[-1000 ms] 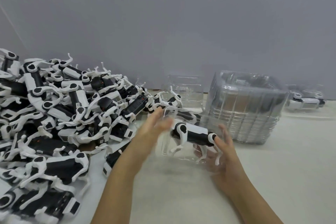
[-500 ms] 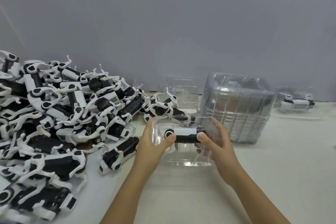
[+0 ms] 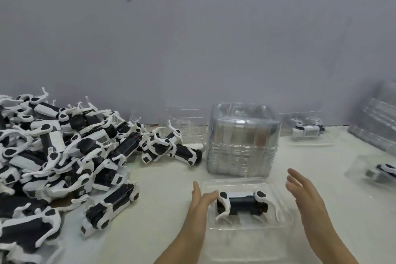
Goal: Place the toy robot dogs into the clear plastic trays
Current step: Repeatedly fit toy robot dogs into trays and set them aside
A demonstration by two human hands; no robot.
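Observation:
A black-and-white toy robot dog (image 3: 241, 202) lies on its side inside a clear plastic tray (image 3: 278, 224) on the table in front of me. My left hand (image 3: 200, 199) is at the tray's left edge, fingers straight, fingertips beside the dog's head end. My right hand (image 3: 304, 191) hovers open to the right of the tray, fingers spread, apart from it. A large heap of toy robot dogs (image 3: 64, 156) covers the table's left side.
A stack of empty clear trays (image 3: 241, 141) stands just behind the filled tray. Two more trays with dogs sit at the right (image 3: 308, 130) and far right (image 3: 379, 172). Another tray stack (image 3: 377, 122) leans at the right edge. A grey wall is behind.
Both hands held the dog in the tray half a second ago; now they have let go and opened, the right hand drawing away to the right. The tray rests on the table.

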